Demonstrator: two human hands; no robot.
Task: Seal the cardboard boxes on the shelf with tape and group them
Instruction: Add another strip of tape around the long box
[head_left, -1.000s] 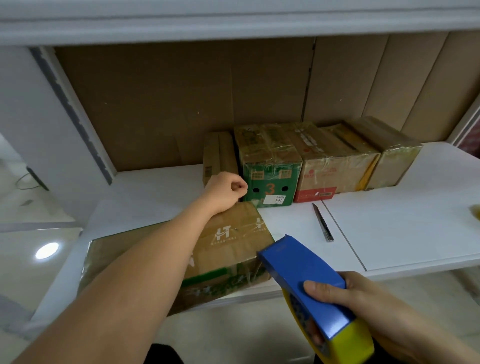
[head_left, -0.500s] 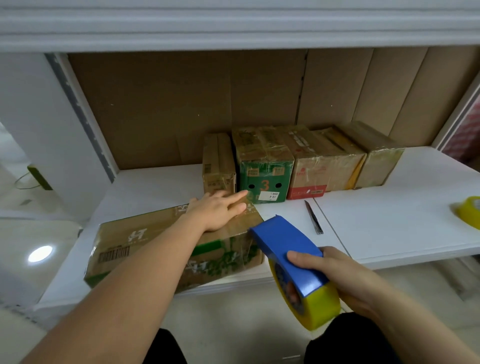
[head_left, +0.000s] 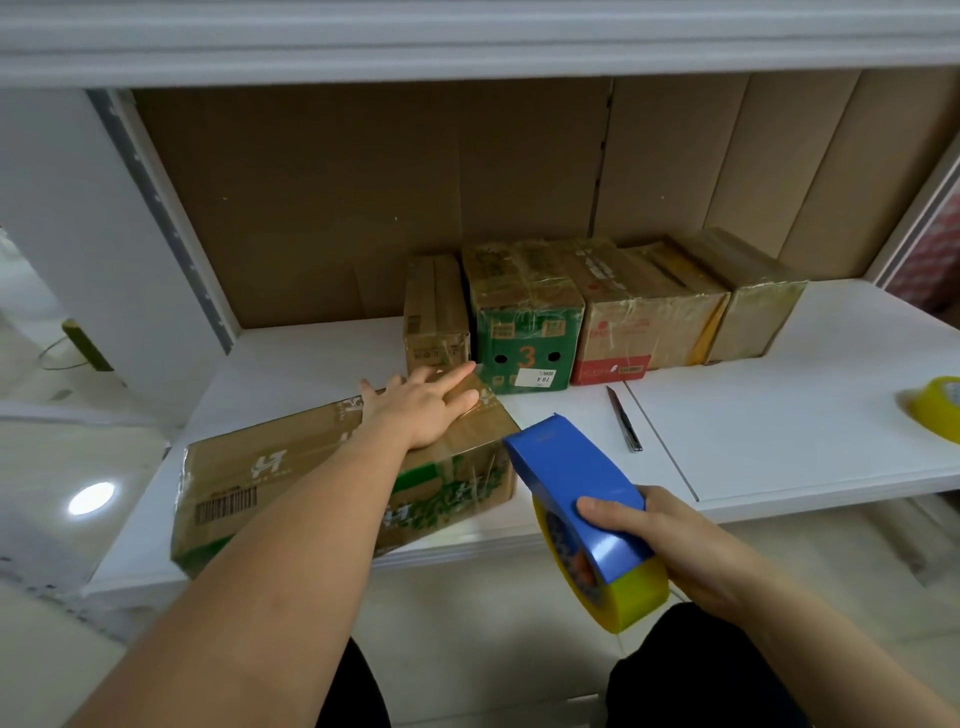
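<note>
— Left hand (head_left: 423, 410)?
— Flat, fingers straight, pressing the top of the long brown cardboard box with green print (head_left: 291, 478) at the white shelf (head_left: 779, 431) front edge.
— Right hand (head_left: 670, 545)?
— Curled round the blue tape dispenser with its yellow roll (head_left: 587, 514), off the shelf front.
— Farther out?
— Row of taped cardboard boxes (head_left: 597, 312) against the back; slim knife (head_left: 623, 418) before them; spare yellow tape roll (head_left: 935, 408) far right.

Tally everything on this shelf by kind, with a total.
Cardboard boxes: 6, five in the back row and one at the front
Loose tape rolls: 1
Knives: 1
Total: 8
</note>
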